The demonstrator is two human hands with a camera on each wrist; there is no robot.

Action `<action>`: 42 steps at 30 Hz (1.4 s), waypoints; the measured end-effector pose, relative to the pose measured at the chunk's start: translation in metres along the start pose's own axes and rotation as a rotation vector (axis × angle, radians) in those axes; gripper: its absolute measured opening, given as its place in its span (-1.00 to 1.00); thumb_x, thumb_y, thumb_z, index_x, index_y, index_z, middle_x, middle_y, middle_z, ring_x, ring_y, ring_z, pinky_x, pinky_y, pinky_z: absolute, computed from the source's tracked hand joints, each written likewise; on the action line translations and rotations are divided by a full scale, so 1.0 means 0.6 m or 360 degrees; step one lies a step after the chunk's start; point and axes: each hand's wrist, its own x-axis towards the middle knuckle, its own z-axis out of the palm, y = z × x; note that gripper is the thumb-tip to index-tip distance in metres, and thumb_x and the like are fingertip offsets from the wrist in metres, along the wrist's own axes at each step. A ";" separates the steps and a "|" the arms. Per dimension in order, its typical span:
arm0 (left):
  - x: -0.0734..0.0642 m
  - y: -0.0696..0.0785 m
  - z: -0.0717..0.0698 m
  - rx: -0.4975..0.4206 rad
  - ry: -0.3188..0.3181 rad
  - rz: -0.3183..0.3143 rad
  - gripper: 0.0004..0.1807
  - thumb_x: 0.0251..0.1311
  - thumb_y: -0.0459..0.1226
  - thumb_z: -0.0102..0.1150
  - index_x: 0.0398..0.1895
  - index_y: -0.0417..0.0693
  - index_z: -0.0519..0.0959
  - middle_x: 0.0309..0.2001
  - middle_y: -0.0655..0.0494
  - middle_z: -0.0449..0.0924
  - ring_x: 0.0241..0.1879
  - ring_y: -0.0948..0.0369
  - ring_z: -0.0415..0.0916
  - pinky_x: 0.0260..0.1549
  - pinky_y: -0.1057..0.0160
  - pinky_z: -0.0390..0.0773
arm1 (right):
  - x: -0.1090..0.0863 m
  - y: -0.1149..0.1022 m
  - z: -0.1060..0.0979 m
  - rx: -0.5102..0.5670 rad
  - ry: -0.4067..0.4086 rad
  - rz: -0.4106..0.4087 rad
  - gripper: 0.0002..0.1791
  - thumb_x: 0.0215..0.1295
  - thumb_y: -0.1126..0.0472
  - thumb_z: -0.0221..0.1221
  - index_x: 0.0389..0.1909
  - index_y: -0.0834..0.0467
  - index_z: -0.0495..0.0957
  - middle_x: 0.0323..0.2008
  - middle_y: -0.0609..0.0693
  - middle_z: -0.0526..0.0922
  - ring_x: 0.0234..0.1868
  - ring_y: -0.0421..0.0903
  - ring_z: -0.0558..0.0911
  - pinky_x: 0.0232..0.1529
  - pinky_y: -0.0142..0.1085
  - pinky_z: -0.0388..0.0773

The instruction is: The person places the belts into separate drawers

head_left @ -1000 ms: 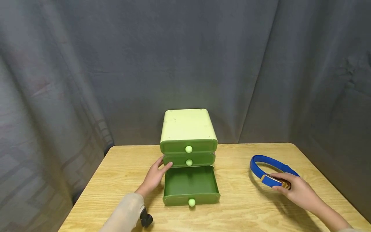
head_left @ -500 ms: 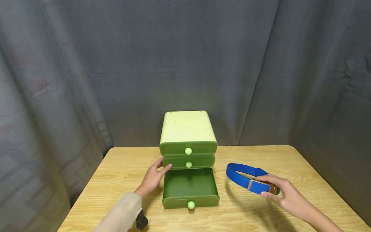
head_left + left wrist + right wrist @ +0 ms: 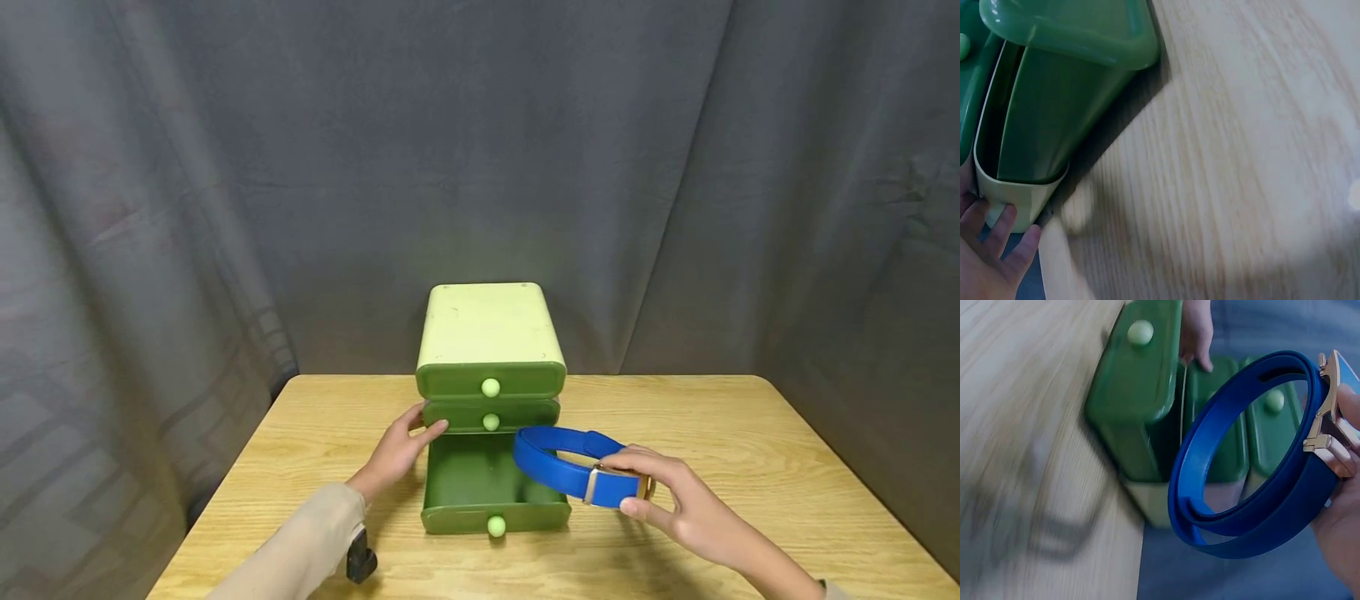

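A coiled blue belt [image 3: 551, 471] with a gold-toned buckle is pinched at the buckle end by my right hand [image 3: 686, 508]. Its loop overhangs the right side of the pulled-out bottom drawer [image 3: 472, 479], above the drawer's floor. That drawer belongs to a small green three-drawer cabinet [image 3: 491, 321] with a pale top and round knobs; the upper two drawers are pushed in. My left hand [image 3: 397, 450] rests against the cabinet's left side, its thumb on the front edge of the middle drawer. In the left wrist view, the left fingers [image 3: 1000, 231] lie spread against the pale casing.
The cabinet stands on a light wooden table [image 3: 337, 417], toward its far edge. Grey curtains [image 3: 480, 150] hang behind and along both sides. A black wrist-camera piece [image 3: 362, 558] juts from the left sleeve, low above the tabletop.
My right hand has carried the belt leftward from the table's right side to over the bottom drawer's right part. The left hand keeps its place at the cabinet's side.
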 end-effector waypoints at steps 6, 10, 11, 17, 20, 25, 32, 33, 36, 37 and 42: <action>-0.002 -0.002 -0.006 0.0005 -0.0041 -0.0020 -0.22 0.30 0.13 0.18 0.45 -0.09 0.30 0.28 -0.11 0.44 0.31 -0.11 0.33 0.23 -0.20 0.32 | 0.036 -0.010 0.041 0.0162 -0.0107 -0.0071 -0.48 0.15 0.49 0.30 0.15 0.12 0.55 -0.07 -0.05 0.64 -0.20 -0.19 0.54 -0.29 -0.35 0.48; 0.000 -0.002 -0.008 0.0014 -0.0063 -0.0002 -0.23 0.31 0.15 0.16 0.46 -0.04 0.30 0.30 -0.08 0.43 0.31 -0.10 0.34 0.22 -0.20 0.33 | 0.057 -0.015 0.064 0.0241 -0.0164 -0.0061 -0.53 0.21 0.46 0.27 0.15 0.12 0.55 -0.06 -0.02 0.63 -0.15 -0.17 0.54 -0.26 -0.34 0.50; 0.001 -0.002 -0.007 0.0008 -0.0070 0.0000 -0.23 0.31 0.15 0.16 0.46 -0.03 0.30 0.31 -0.08 0.42 0.31 -0.10 0.33 0.22 -0.20 0.34 | 0.061 -0.015 0.070 0.0255 -0.0175 -0.0054 -0.54 0.22 0.45 0.26 0.14 0.12 0.55 -0.06 -0.01 0.63 -0.16 -0.18 0.54 -0.25 -0.34 0.51; 0.001 0.000 -0.004 -0.0023 -0.0078 -0.0001 -0.24 0.31 0.12 0.17 0.46 -0.05 0.29 0.34 -0.09 0.38 0.32 -0.12 0.31 0.22 -0.20 0.34 | 0.079 -0.008 0.106 0.0367 -0.0257 0.0045 -0.65 0.28 0.39 0.24 0.09 0.17 0.58 -0.11 0.01 0.64 -0.21 -0.21 0.51 -0.26 -0.33 0.51; 0.001 -0.002 -0.003 -0.0029 -0.0071 0.0001 -0.23 0.31 0.13 0.17 0.46 -0.07 0.29 0.35 -0.11 0.37 0.33 -0.13 0.31 0.22 -0.22 0.32 | 0.085 0.000 0.124 0.0383 -0.0310 0.0100 -0.68 0.33 0.33 0.23 0.10 0.18 0.57 -0.11 0.01 0.64 -0.19 -0.21 0.51 -0.22 -0.32 0.52; 0.003 0.000 -0.003 -0.0035 -0.0068 -0.0007 -0.22 0.31 0.14 0.17 0.46 -0.08 0.28 0.34 -0.12 0.38 0.33 -0.13 0.30 0.23 -0.23 0.30 | 0.088 0.006 0.145 0.0264 -0.0351 0.0133 -0.67 0.36 0.23 0.23 0.11 0.21 0.57 -0.09 0.00 0.64 -0.11 -0.23 0.51 -0.12 -0.29 0.53; 0.003 0.005 -0.003 -0.0018 -0.0067 -0.0022 -0.23 0.32 0.12 0.17 0.45 -0.09 0.29 0.30 -0.13 0.42 0.32 -0.12 0.32 0.24 -0.23 0.29 | 0.087 0.017 0.163 0.0231 -0.0399 0.0201 -0.64 0.36 0.16 0.25 0.11 0.19 0.58 -0.08 -0.03 0.64 -0.11 -0.25 0.54 -0.09 -0.29 0.56; 0.003 0.006 -0.003 -0.0024 -0.0069 -0.0021 -0.23 0.32 0.12 0.17 0.46 -0.09 0.29 0.30 -0.13 0.42 0.32 -0.12 0.32 0.24 -0.23 0.29 | 0.088 0.019 0.164 0.0233 -0.0401 0.0211 -0.64 0.36 0.15 0.25 0.11 0.18 0.58 -0.08 -0.04 0.64 -0.11 -0.25 0.54 -0.09 -0.29 0.56; 0.003 0.005 -0.003 -0.0028 -0.0061 -0.0016 -0.23 0.32 0.12 0.17 0.45 -0.09 0.30 0.30 -0.13 0.43 0.32 -0.12 0.32 0.24 -0.24 0.28 | 0.089 0.026 0.165 0.0229 -0.0405 0.0253 -0.64 0.35 0.15 0.25 0.12 0.17 0.58 -0.08 -0.05 0.64 -0.11 -0.24 0.54 -0.10 -0.29 0.56; 0.003 0.005 -0.003 -0.0037 -0.0059 -0.0024 -0.23 0.31 0.12 0.18 0.46 -0.07 0.30 0.30 -0.11 0.43 0.32 -0.11 0.32 0.26 -0.23 0.27 | 0.090 0.028 0.165 0.0226 -0.0400 0.0262 -0.64 0.35 0.15 0.26 0.12 0.17 0.58 -0.08 -0.04 0.64 -0.12 -0.24 0.54 -0.10 -0.29 0.56; 0.002 0.001 -0.003 -0.0034 -0.0052 -0.0025 -0.22 0.31 0.13 0.17 0.46 -0.07 0.30 0.30 -0.13 0.43 0.32 -0.12 0.32 0.25 -0.24 0.27 | 0.095 0.037 0.162 0.0221 -0.0374 0.0309 -0.63 0.34 0.17 0.26 0.12 0.20 0.57 -0.06 0.00 0.65 -0.12 -0.22 0.54 -0.10 -0.28 0.56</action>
